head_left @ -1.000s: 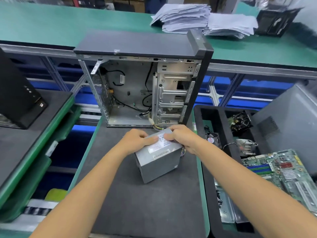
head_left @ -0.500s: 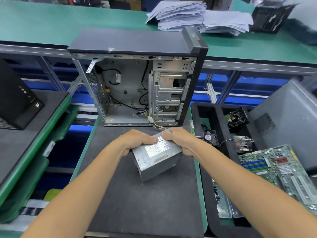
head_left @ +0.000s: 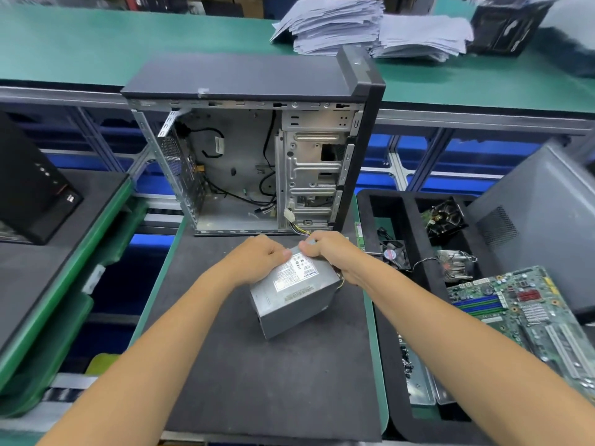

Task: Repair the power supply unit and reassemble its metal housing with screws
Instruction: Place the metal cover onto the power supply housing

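Dark foam matting covers the table (head_left: 257, 397) where the power supply unit (head_left: 294, 296) sits tilted, its long axis running away toward the open computer case (head_left: 257, 162), both hands equally near: left hand (head_left: 257, 262) fingers and right hand (head_left: 335, 255) fingers curl over its far top edge.

Both forearms reach forward, the left hand (head_left: 257, 260) and right hand (head_left: 335, 254) curled close together, fingers gripping.

Single head-worn wide-angle view looking forward and down, sitting close over dark work mat (head_left: 257, 381), taking in open computer case (head_left: 251, 149) beyond, parts tray (head_left: 396, 365) at right.
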The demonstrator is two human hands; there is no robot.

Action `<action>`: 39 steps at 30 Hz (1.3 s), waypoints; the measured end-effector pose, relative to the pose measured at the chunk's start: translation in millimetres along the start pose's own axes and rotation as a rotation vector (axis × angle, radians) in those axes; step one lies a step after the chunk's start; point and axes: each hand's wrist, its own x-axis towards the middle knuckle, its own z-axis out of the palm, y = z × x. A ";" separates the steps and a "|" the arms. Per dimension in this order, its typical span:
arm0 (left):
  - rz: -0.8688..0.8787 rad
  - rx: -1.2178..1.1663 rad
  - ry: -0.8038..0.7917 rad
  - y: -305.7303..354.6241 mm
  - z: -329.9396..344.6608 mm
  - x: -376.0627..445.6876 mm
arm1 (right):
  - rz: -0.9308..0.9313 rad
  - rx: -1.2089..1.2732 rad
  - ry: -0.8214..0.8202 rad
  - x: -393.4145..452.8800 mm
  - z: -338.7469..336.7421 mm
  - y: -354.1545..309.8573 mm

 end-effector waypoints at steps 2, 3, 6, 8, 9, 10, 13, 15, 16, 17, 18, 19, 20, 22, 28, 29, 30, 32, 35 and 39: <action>0.033 0.176 -0.018 13.7 1.3 2.7 | 0.005 -0.021 0.005 1.3 -3.7 -2.0; 0.039 0.238 -0.043 18.8 3.8 3.2 | -0.006 -0.030 0.015 2.0 -3.8 -2.0; 0.002 0.298 -0.131 26.7 12.6 -1.8 | -0.086 -0.075 0.026 3.4 -5.9 -3.5; -0.008 0.321 -0.151 27.3 15.1 -1.6 | -0.119 -0.173 0.005 4.0 -9.1 -7.5; -0.011 0.324 -0.154 26.8 15.1 -1.3 | -0.148 -0.260 -0.010 4.3 -10.8 -10.1; -0.013 0.335 -0.153 26.1 14.9 -0.7 | -0.197 -0.369 -0.021 4.8 -12.5 -12.5; 0.030 0.407 -0.104 24.1 19.1 0.5 | -0.391 -0.734 -0.048 2.1 -15.6 -20.8; 0.068 0.411 -0.077 23.9 19.7 -1.7 | -0.445 -0.940 -0.116 -1.8 -17.1 -27.5; 0.081 0.404 -0.079 24.4 18.1 -2.8 | -0.427 -1.026 -0.176 -4.9 -18.3 -30.7; 0.095 0.400 -0.085 24.3 15.2 -3.0 | -0.386 -1.105 -0.234 -8.1 -18.6 -33.6; 0.107 0.401 -0.098 24.2 11.5 -3.7 | -0.342 -1.173 -0.272 -12.0 -17.8 -34.7; 0.118 0.410 -0.114 24.6 8.1 -4.7 | -0.316 -1.240 -0.277 -14.9 -16.2 -34.4; 0.130 0.426 -0.126 25.2 5.9 -6.2 | -0.318 -1.303 -0.255 -17.4 -14.4 -32.2; 0.137 0.450 -0.108 25.6 5.3 -9.6 | -0.369 -1.362 -0.197 -20.1 -12.3 -26.6; 0.046 0.533 -0.068 22.1 6.8 -19.8 | -0.514 -1.452 -0.126 -20.7 -13.6 -26.8; 0.062 0.556 -0.049 22.0 6.3 -19.8 | -0.534 -1.481 -0.117 -19.9 -13.4 -27.3; 0.076 0.577 -0.029 22.1 6.0 -19.4 | -0.547 -1.495 -0.110 -19.3 -13.6 -27.6; 0.097 0.601 -0.006 22.4 4.8 -18.2 | -0.557 -1.493 -0.104 -18.9 -13.7 -29.2; 0.114 0.610 -0.012 22.2 3.4 -18.0 | -0.543 -1.474 -0.113 -20.0 -12.9 -31.5; 0.057 0.546 -0.087 27.1 7.6 -17.0 | -0.455 -1.309 -0.185 -22.6 -15.0 -25.5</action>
